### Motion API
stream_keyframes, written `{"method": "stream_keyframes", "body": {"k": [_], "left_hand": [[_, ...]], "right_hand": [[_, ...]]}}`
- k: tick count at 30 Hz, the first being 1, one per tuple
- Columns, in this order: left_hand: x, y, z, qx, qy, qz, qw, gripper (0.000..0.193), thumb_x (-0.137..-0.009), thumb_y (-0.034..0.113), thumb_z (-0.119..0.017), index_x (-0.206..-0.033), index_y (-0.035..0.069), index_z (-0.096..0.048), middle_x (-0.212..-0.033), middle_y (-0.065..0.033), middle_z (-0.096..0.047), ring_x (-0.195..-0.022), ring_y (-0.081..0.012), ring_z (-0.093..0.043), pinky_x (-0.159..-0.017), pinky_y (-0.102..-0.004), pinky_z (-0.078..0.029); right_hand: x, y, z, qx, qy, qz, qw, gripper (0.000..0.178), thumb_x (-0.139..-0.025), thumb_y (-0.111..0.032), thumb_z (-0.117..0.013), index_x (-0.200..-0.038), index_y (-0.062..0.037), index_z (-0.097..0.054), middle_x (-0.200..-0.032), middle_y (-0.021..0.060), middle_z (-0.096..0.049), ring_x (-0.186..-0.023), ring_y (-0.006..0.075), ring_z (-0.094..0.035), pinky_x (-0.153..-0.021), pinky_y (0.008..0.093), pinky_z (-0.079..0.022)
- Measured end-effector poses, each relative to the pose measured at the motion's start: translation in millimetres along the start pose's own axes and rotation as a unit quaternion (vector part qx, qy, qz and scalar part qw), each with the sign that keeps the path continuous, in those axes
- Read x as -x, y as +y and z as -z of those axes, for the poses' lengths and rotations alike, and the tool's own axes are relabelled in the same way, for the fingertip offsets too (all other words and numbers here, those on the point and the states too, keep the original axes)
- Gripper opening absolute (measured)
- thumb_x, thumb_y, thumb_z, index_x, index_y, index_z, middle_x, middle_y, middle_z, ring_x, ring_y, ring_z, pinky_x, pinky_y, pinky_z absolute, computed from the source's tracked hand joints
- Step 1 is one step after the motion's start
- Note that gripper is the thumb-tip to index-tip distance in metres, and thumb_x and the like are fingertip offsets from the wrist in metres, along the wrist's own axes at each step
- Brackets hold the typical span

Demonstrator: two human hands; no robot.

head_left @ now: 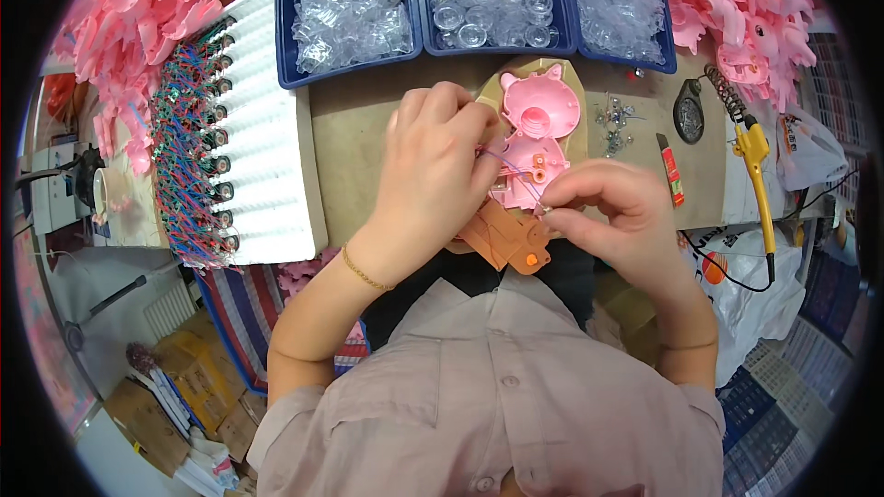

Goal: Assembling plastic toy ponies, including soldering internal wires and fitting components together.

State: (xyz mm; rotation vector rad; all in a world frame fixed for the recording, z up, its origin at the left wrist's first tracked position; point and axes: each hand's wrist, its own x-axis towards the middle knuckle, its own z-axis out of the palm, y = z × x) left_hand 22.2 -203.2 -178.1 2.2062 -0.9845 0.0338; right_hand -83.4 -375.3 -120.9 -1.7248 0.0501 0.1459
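**benchwatcher:** Nearest the lens is the grey-pink shirt, both forearms coming up from 6 o'clock. Left hand — thin bracelet on the wrist — has its fingers curled together and pressed down on the left edge of the pink pig-shaped shell, which sits dead centre on a tan jig. Right hand has thumb and forefinger pinched shut on something tiny at the shell's lower right (a wire end, I think, too small to be sure). A thin purple wire runs across the shell between the two hands.

**solderpaws:** How far along does it look?

**benchwatcher:** Early-to-middle, I'd guess. Shell is open, insides showing, wire not seated yet; no second half on it. An orange part lies just under the shell at 6. Small screws sit untouched at 2 o'clock, next to a red-handled tool, and the yellow soldering iron rests at 3 — nobody's holding it.

**solderpaws:** Stock?

**benchwatcher:** Blue trays of clear plastic bits at 12, pink shells heaped at 11, wired parts on a white rack at 9.
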Motion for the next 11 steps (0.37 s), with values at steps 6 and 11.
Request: {"method": "stream_keyframes", "body": {"k": [6,11], "left_hand": [[0,-21,12,0.260,-0.140,0.084,0.952,0.020,-0.077,0.018,-0.073,-0.084,0.001,-0.064,-0.071,-0.0085,-0.054,-0.074,-0.0234,-0.052,-0.067,-0.0344,-0.044],[-1,-35,10,0.166,-0.086,0.058,0.981,0.022,-0.079,0.024,-0.074,-0.091,0.007,-0.068,-0.074,-0.0021,-0.063,-0.074,-0.0176,-0.055,-0.069,-0.0334,-0.046]], "right_hand": [[2,28,-7,0.194,0.060,0.025,0.979,0.007,-0.080,0.000,-0.067,-0.087,-0.0004,-0.066,-0.085,0.0084,-0.066,-0.078,0.0132,-0.062,-0.067,0.0269,-0.049],[-29,42,-16,0.413,0.045,0.134,0.900,0.006,-0.082,-0.009,-0.068,-0.089,-0.0096,-0.068,-0.088,0.0088,-0.068,-0.084,0.0180,-0.061,-0.090,0.0335,-0.040]]}}
